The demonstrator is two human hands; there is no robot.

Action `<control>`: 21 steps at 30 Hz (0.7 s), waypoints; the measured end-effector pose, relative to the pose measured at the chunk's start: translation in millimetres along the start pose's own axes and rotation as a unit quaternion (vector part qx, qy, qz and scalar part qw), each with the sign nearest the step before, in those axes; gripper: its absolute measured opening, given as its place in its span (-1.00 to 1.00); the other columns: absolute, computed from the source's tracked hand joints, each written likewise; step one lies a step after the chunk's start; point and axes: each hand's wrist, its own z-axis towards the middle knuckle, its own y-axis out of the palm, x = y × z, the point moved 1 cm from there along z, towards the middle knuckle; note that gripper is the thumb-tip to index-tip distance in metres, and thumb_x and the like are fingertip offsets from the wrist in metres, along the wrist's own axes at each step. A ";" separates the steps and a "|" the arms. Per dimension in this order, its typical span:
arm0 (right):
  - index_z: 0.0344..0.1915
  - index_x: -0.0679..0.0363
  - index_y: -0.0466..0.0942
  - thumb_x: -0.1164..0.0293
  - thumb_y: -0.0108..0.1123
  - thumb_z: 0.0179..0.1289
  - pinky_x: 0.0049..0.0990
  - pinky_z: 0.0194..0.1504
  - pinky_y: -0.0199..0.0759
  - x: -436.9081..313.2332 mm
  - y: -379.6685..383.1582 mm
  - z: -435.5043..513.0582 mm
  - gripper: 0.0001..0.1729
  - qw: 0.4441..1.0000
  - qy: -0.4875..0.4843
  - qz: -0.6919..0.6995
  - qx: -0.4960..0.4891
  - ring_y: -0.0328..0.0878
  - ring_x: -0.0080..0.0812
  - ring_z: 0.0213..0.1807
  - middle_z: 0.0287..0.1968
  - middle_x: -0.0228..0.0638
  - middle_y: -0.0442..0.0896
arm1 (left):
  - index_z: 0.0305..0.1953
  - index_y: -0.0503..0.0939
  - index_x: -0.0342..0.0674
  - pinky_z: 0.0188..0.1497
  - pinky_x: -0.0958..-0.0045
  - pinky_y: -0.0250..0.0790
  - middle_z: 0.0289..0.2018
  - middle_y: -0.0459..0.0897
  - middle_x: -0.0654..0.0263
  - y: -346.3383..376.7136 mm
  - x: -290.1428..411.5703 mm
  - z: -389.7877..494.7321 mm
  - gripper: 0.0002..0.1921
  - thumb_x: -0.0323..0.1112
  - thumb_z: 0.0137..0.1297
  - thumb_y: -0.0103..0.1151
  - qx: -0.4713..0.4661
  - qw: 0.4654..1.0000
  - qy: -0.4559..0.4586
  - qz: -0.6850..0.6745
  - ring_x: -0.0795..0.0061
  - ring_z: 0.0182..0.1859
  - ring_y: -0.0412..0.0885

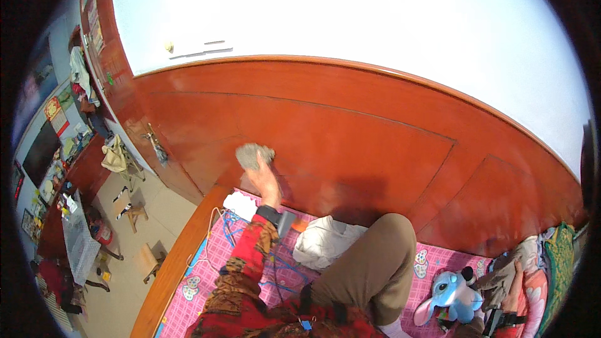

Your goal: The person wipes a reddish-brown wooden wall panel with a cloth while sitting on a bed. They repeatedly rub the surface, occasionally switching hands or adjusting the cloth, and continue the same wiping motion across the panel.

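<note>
My left hand [264,183] presses a grey-beige cloth [251,156] against the glossy red-brown wood panelling [300,136] of the wall. Its thumb lies over the cloth, and a device is strapped at the wrist. At the far right, my right hand [514,284] rests beside a crumpled grey-brown cloth [495,284] on piled bedding; whether its fingers grip the cloth is unclear. A blue plush toy [450,295] lies just left of that hand. Between my left forearm and my bent knee sits a bunched white cloth [324,244].
Below me is a pink patterned sheet [202,267] with a wooden edge [173,267]. Blue and white cords [227,225] and a white cloth [240,204] lie near its corner. On the floor at left stand small stools [149,260], a folding chair [117,155] and a covered table [80,239].
</note>
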 end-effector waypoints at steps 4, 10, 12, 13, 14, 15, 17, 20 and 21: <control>0.29 0.15 0.46 0.03 0.15 0.39 -0.34 0.16 0.45 3.9 -1.2 -8.8 -0.39 1.000 0.016 0.008 -0.009 0.57 -0.29 0.11 0.16 -0.32 0.62 | 0.26 0.31 -0.49 0.22 0.16 0.36 0.14 0.53 -0.04 45.7 53.8 37.6 -0.43 -0.25 0.39 0.25 -0.052 0.993 0.103 0.027 0.06 0.13 0.53; 0.32 0.18 0.43 0.06 0.09 0.45 -0.35 0.18 0.44 9.6 -5.9 -15.9 -0.41 0.989 -0.113 -0.088 -0.033 0.56 -0.30 0.13 0.19 -0.32 0.60 | 0.21 0.30 -0.45 0.21 0.00 0.34 0.19 0.36 -0.25 36.9 20.9 -31.3 -0.32 -0.19 0.22 0.39 -0.093 0.926 0.258 0.259 -0.31 0.14 0.44; 0.29 0.19 0.46 0.10 0.10 0.45 -0.36 0.18 0.44 12.3 -9.4 -10.3 -0.44 0.995 0.059 0.074 -0.028 0.56 -0.31 0.14 0.17 -0.32 0.61 | 0.20 0.31 -0.39 0.14 -0.03 0.38 0.18 0.35 -0.25 7.6 -8.4 -71.9 -0.32 -0.21 0.17 0.43 -0.156 0.891 0.280 0.321 -0.32 0.14 0.45; 0.24 0.15 0.50 0.08 0.15 0.40 -0.34 0.10 0.48 12.2 -10.5 -7.6 -0.46 0.995 0.071 0.067 -0.034 0.59 -0.30 0.07 0.11 -0.34 0.64 | 0.19 0.32 -0.36 0.10 -0.04 0.41 0.17 0.35 -0.25 -7.2 -19.4 -87.6 -0.32 -0.23 0.14 0.45 -0.206 0.870 0.284 0.346 -0.32 0.13 0.45; 0.20 0.10 0.54 0.06 0.20 0.36 -0.31 0.03 0.53 13.4 -11.2 -5.8 -0.47 0.995 0.075 0.064 -0.020 0.62 -0.30 0.00 0.06 -0.37 0.67 | 0.19 0.33 -0.33 0.05 -0.04 0.43 0.15 0.36 -0.23 -22.3 -27.3 -99.3 -0.31 -0.25 0.10 0.46 -0.262 0.862 0.252 0.353 -0.31 0.11 0.46; 0.15 0.05 0.58 0.04 0.25 0.31 -0.29 -0.05 0.57 13.2 -11.9 -5.3 -0.49 0.995 0.077 0.063 -0.005 0.65 -0.30 -0.06 0.00 -0.40 0.69 | 0.19 0.34 -0.30 0.00 -0.04 0.45 0.13 0.36 -0.22 -32.7 -31.5 -107.6 -0.30 -0.26 0.07 0.48 -0.311 0.843 0.239 0.368 -0.31 0.09 0.47; 0.14 0.06 0.58 0.07 0.26 0.31 -0.29 -0.10 0.59 12.5 -10.5 -6.2 -0.51 0.995 0.081 0.053 -0.008 0.66 -0.28 -0.13 -0.06 -0.38 0.70 | 0.05 0.41 -0.30 -0.06 0.01 0.46 -0.04 0.47 -0.11 -37.4 -27.9 -111.5 -0.42 -0.23 0.07 0.48 -0.342 0.845 0.204 0.356 -0.20 -0.02 0.54; 0.15 0.06 0.56 0.10 0.26 0.32 -0.31 -0.17 0.60 8.0 -6.3 -15.1 -0.52 0.996 0.074 0.053 0.007 0.67 -0.29 -0.19 -0.10 -0.37 0.70 | -0.13 0.45 -0.33 -0.09 0.08 0.45 -0.22 0.55 -0.01 -16.8 9.6 -100.3 -0.53 -0.18 0.10 0.45 -0.326 0.859 0.184 0.348 -0.11 -0.11 0.56; 0.15 0.06 0.55 0.10 0.26 0.32 -0.32 -0.19 0.60 6.1 -3.4 -17.7 -0.52 0.995 0.080 0.062 -0.010 0.67 -0.30 -0.20 -0.10 -0.37 0.70 | -0.12 0.45 -0.33 -0.09 0.09 0.44 -0.22 0.54 -0.01 -4.3 27.9 -92.7 -0.53 -0.18 0.11 0.45 -0.309 0.880 0.212 0.291 -0.11 -0.12 0.56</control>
